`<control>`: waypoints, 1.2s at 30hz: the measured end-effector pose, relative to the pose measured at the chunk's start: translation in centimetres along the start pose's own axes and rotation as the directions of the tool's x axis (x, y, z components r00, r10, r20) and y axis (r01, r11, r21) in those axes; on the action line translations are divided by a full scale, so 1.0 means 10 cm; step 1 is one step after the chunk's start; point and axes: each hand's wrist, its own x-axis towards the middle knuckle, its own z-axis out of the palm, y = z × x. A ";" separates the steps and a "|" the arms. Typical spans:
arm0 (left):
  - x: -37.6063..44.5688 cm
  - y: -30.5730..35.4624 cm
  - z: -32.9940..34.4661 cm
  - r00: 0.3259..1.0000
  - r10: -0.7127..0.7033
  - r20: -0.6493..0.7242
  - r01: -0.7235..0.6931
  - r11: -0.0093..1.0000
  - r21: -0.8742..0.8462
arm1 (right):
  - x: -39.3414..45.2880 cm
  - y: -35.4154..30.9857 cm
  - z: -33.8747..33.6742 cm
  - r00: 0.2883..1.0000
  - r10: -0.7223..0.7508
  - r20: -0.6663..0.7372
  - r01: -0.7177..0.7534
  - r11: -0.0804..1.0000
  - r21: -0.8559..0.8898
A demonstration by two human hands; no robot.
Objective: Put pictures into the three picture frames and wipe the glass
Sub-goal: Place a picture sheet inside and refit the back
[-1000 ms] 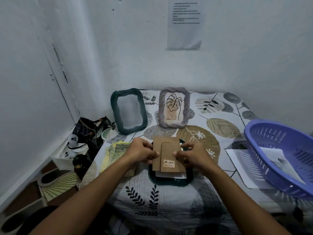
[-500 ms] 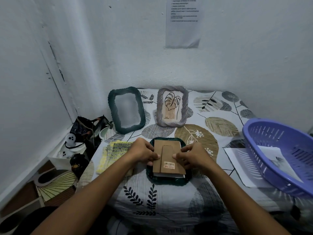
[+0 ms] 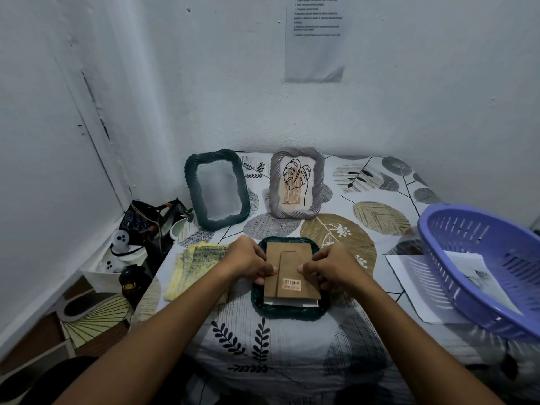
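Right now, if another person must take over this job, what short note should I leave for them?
Left hand and right hand: each grips a side of the brown backing board, over the dark green frame lying face down.
Done: grey frame stands with a leaf picture.
Left: seat this board; the standing green frame looks empty; wipe glass with the yellow cloth. Spare paper in the purple basket.

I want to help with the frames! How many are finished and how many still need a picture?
The grey frame stands upright with a leaf picture inside, so that one looks filled. The left hand and right hand hold the cardboard backing on a dark green frame lying face down. The standing green frame shows no picture. The yellow cloth lies unused, so wiping seems left.
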 end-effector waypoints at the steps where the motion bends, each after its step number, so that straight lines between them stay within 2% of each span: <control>1: 0.00 0.00 0.01 1.000 0.000 -0.002 0.000 1.000 0.006 | 0.01 0.00 0.00 1.000 0.003 0.004 -0.003 1.000 -0.003; 15: 0.03 0.05 0.02 1.000 -0.001 0.014 -0.001 0.992 0.127 | 0.05 -0.01 -0.01 1.000 0.025 0.018 -0.024 0.997 -0.073; 24: 0.07 0.06 0.06 1.000 0.026 -0.007 -0.023 0.960 0.280 | 0.11 -0.05 0.04 0.999 0.027 0.033 -0.018 0.970 -0.241; 31: 0.09 0.03 0.08 0.994 0.101 -0.039 -0.074 0.899 0.432 | 0.11 -0.10 0.09 1.000 0.013 0.001 -0.011 0.902 -0.432; 36: 0.10 0.01 0.08 0.991 0.120 -0.052 -0.083 0.882 0.464 | 0.11 -0.10 0.10 1.000 -0.006 -0.006 0.003 0.892 -0.453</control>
